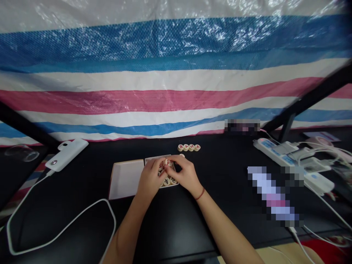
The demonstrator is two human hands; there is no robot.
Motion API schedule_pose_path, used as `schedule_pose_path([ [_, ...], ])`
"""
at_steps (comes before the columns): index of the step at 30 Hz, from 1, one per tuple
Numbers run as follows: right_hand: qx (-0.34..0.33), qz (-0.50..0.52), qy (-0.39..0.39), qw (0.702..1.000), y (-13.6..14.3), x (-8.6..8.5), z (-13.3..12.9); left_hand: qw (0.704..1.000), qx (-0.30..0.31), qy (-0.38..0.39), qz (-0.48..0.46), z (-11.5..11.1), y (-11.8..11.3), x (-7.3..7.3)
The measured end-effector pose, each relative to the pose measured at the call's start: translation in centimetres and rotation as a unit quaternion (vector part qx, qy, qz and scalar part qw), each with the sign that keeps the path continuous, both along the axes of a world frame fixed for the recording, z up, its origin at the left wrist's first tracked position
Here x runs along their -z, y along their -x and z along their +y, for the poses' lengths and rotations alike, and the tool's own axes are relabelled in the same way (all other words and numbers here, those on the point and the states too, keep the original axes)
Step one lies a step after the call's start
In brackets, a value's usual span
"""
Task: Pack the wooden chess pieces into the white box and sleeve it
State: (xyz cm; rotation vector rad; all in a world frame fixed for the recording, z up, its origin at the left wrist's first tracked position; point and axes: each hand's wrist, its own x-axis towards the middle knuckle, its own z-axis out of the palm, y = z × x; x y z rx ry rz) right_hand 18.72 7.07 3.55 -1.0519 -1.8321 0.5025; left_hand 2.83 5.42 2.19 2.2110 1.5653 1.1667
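Observation:
Round wooden xiangqi pieces point(166, 181) with black and red characters lie in a shallow white box point(171, 186). My left hand point(152, 174) and my right hand point(184, 171) meet above that box, fingers curled inward. Between their fingertips is a single xiangqi piece point(166, 162), which both hands appear to pinch; the fingers partly hide it. Just beyond, a short row of several red-marked pieces point(189, 147) sits on the table. One more piece point(182, 156) is partly covered by my right hand. Left of the box lies its open lid point(126, 178), inner side up.
A white power bank point(67, 154) with a looping cable is at the left of the black table point(170, 223). On the right are a white power strip point(277, 154) with plugs and cables, and a blurred-out phone-like object point(271, 192). A striped plastic sheet point(165, 80) hangs behind.

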Motion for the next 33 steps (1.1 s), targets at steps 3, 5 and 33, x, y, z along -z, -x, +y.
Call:
schedule_pose_path([
  [3,0.117,0.032,0.004,0.993,-1.4,0.1,0.9,1.0,-0.015,0.002,0.017,0.2,0.4,-0.2],
  [5,0.195,0.048,0.01,0.979,-2.6,0.5,1.7,0.999,-0.034,0.007,0.017,0.3,0.7,-0.2],
  [33,0.008,-0.19,-0.037,0.981,0.1,1.2,0.6,0.98,-0.099,0.092,0.147,-0.1,0.3,0.2],
])
